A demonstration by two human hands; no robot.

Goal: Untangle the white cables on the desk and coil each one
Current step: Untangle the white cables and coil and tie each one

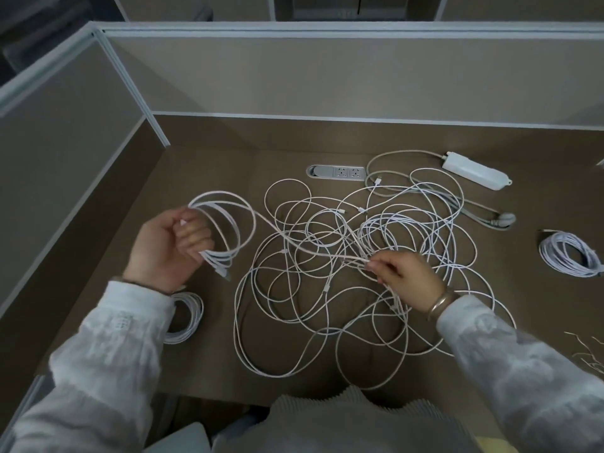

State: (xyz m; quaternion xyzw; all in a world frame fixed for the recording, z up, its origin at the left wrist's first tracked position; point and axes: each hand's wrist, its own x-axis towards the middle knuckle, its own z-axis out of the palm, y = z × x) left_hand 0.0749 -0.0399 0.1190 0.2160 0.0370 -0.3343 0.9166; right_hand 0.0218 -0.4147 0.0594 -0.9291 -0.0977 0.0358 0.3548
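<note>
A: Where did the white cables sit?

B: The tangle of white cables [353, 273] lay loose on the brown desk [209, 364], spread under and beyond the right fingertips, its loops crossing many times over. One strand ran taut from the tangle out to the left fingers.

A: Left hand?

B: The left hand [166, 250] was raised off the desk, fingers curled round a partly wound coil [225, 230]. The loops stood up and away from the knuckles, and a connector end hung just below the fingertips.

A: Right hand?

B: The right hand [405, 276] was pinching a strand between thumb and forefinger at a knot of crossings in the tangle (which cable it belonged to I could not tell). The other fingers were loosely bent behind the pinch. A metal bangle [439, 305] sat at that wrist.

A: Finished coils?

B: Two. One coiled cable [188, 317] lay flat just below the left wrist, partly hidden by the white sleeve [111, 348]. A second coiled cable [570, 255] lay well apart to the right of the right hand.

A: Further out?

B: Beyond the right fingertips, a white power strip [474, 173] with its grey cord [392, 158] looping into the tangle's far edge. Ahead of both hands, a socket panel [336, 173] recessed in the desk, and the beige partition [327, 76] behind it.
</note>
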